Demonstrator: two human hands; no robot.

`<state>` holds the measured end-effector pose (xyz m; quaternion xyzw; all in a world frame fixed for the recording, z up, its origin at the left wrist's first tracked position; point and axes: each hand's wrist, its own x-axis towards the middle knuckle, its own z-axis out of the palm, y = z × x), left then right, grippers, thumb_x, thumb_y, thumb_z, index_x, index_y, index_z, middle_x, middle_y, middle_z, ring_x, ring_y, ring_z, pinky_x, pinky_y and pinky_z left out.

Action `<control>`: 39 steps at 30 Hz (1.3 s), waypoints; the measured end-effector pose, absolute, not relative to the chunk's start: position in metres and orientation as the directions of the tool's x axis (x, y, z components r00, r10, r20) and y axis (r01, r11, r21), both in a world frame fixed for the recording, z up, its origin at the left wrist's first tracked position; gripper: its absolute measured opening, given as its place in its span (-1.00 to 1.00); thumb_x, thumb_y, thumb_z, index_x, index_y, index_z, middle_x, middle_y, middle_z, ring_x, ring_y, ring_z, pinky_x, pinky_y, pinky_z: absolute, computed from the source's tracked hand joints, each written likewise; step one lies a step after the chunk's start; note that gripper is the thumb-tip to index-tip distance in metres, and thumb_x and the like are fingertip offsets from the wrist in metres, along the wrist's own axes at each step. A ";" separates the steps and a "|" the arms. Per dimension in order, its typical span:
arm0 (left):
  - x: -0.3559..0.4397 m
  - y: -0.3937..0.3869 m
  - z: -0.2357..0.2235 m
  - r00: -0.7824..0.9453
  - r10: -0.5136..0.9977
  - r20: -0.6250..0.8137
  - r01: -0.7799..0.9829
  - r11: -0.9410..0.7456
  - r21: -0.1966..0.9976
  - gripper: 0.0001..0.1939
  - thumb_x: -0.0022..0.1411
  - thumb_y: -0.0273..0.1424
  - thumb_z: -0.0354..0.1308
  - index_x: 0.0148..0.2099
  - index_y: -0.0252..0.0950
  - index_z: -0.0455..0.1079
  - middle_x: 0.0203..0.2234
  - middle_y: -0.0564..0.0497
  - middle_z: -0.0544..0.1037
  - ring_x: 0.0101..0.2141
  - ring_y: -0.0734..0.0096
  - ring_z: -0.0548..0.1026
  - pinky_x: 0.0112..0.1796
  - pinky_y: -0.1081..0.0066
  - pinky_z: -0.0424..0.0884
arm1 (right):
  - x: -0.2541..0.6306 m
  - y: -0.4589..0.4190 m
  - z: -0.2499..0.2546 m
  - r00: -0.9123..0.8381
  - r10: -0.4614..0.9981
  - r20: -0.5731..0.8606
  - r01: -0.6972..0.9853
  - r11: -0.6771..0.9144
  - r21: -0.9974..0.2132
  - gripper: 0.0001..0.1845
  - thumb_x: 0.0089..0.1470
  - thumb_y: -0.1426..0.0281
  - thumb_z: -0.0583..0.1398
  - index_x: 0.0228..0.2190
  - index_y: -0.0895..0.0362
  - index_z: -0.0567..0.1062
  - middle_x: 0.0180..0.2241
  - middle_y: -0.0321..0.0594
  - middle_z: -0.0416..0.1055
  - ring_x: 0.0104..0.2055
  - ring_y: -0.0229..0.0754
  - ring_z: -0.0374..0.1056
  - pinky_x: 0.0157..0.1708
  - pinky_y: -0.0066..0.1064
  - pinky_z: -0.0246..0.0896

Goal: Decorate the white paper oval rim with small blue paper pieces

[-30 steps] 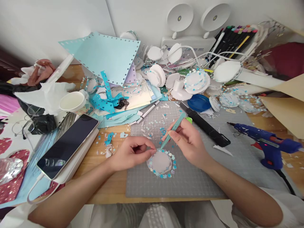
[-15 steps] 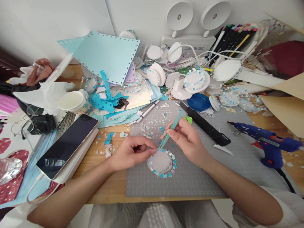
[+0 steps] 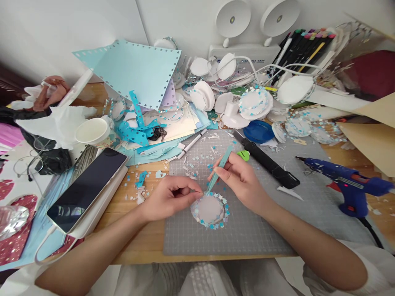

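Observation:
A white paper disc (image 3: 210, 209) lies on the grey cutting mat (image 3: 185, 242), ringed by small blue and white paper flowers. Teal tweezers (image 3: 219, 169) are pinched in my right hand (image 3: 242, 181), their tips down at the ring's upper edge. My left hand (image 3: 169, 196) comes in from the left, thumb and forefinger pressed together at that same edge, right beside the tweezer tips. Whatever is between those fingers is too small to make out. Loose tiny flowers (image 3: 193, 160) are scattered on the mat behind the hands.
A blue glue gun (image 3: 352, 185) stands on the right. A black bar-shaped tool (image 3: 268, 162) and a blue round lid (image 3: 258, 131) lie behind my right hand. To the left are a phone (image 3: 88, 189) and a paper cup (image 3: 94, 132). Several white discs (image 3: 202, 95) pile up at the back.
The tweezers' upper end has shifted slightly left and down, with my right hand moving a little. My left hand and the disc stay almost where they were.

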<state>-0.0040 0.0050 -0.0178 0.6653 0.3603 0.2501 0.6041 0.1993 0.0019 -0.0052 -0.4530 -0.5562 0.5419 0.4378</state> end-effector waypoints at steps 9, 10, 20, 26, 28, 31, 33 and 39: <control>-0.004 0.006 -0.018 0.623 0.774 -0.114 0.176 0.004 0.984 -0.80 0.21 -0.36 0.16 -0.31 -0.44 0.47 -0.68 0.17 0.12 -0.63 0.62 0.06 -0.61 0.55 0.00 | 0.202 0.004 -0.014 -0.191 0.980 -0.061 -0.059 -0.073 -0.996 -0.80 0.10 0.18 0.19 -0.38 0.04 0.36 -0.47 -0.30 0.44 -0.40 -0.19 0.40 -0.38 -0.31 0.35; -0.004 0.006 -0.017 0.624 0.773 -0.117 0.177 0.005 0.984 -0.80 0.21 -0.36 0.16 -0.31 -0.44 0.47 -0.68 0.16 0.13 -0.62 0.62 0.07 -0.61 0.55 0.00 | 0.202 0.004 -0.016 -0.183 0.980 -0.074 -0.078 -0.089 -0.993 -0.81 0.11 0.19 0.18 -0.38 0.05 0.36 -0.47 -0.30 0.44 -0.40 -0.20 0.40 -0.37 -0.32 0.35; -0.004 0.006 -0.016 0.634 0.766 -0.108 0.179 -0.009 0.984 -0.79 0.22 -0.35 0.15 -0.30 -0.44 0.46 -0.68 0.17 0.13 -0.62 0.62 0.08 -0.60 0.56 0.01 | 0.201 0.004 -0.010 -0.224 0.968 -0.112 -0.044 -0.125 -0.991 -0.76 0.07 0.17 0.21 -0.42 0.08 0.36 -0.50 -0.29 0.43 -0.42 -0.21 0.37 -0.38 -0.33 0.32; -0.006 0.006 -0.018 0.646 0.756 -0.108 0.180 -0.013 0.984 -0.77 0.24 -0.32 0.13 -0.29 -0.43 0.47 -0.67 0.14 0.18 -0.61 0.61 0.11 -0.60 0.56 0.03 | 0.201 0.004 -0.016 -0.171 0.978 -0.117 -0.078 -0.132 -0.988 -0.78 0.09 0.18 0.20 -0.40 0.06 0.36 -0.48 -0.30 0.44 -0.41 -0.20 0.38 -0.37 -0.33 0.32; -0.006 0.005 -0.018 0.651 0.751 -0.109 0.175 -0.009 0.985 -0.76 0.24 -0.32 0.13 -0.28 -0.43 0.47 -0.67 0.13 0.19 -0.61 0.61 0.12 -0.60 0.56 0.04 | 0.203 0.005 -0.018 -0.139 0.983 -0.118 -0.103 -0.133 -0.986 -0.80 0.09 0.20 0.20 -0.39 0.06 0.37 -0.47 -0.31 0.43 -0.41 -0.21 0.37 -0.36 -0.33 0.31; -0.006 0.005 -0.019 0.648 0.755 -0.101 0.162 -0.007 0.987 -0.77 0.24 -0.33 0.14 -0.28 -0.43 0.47 -0.67 0.15 0.17 -0.61 0.61 0.10 -0.60 0.54 0.03 | 0.205 0.007 -0.015 -0.104 0.985 -0.134 -0.170 -0.151 -0.974 -0.81 0.08 0.23 0.19 -0.41 0.08 0.36 -0.49 -0.30 0.38 -0.44 -0.22 0.33 -0.39 -0.35 0.28; -0.006 0.005 -0.019 0.645 0.758 -0.095 0.140 0.005 0.990 -0.79 0.23 -0.35 0.16 -0.29 -0.43 0.46 -0.68 0.16 0.14 -0.61 0.61 0.08 -0.59 0.54 0.03 | 0.208 0.010 -0.010 -0.099 0.983 -0.153 -0.235 -0.172 -0.957 -0.81 0.08 0.25 0.16 -0.46 0.09 0.33 -0.53 -0.30 0.33 -0.47 -0.23 0.29 -0.43 -0.37 0.25; -0.008 0.010 -0.017 0.595 0.796 -0.108 0.029 0.113 0.993 -0.79 0.17 -0.32 0.21 -0.36 -0.41 0.45 -0.69 0.14 0.18 -0.61 0.60 0.11 -0.56 0.52 0.04 | 0.219 0.018 0.005 -0.128 0.980 -0.150 -0.357 -0.187 -0.915 -0.85 0.14 0.29 0.03 -0.43 0.06 0.29 -0.54 -0.32 0.18 -0.50 -0.24 0.20 -0.47 -0.36 0.21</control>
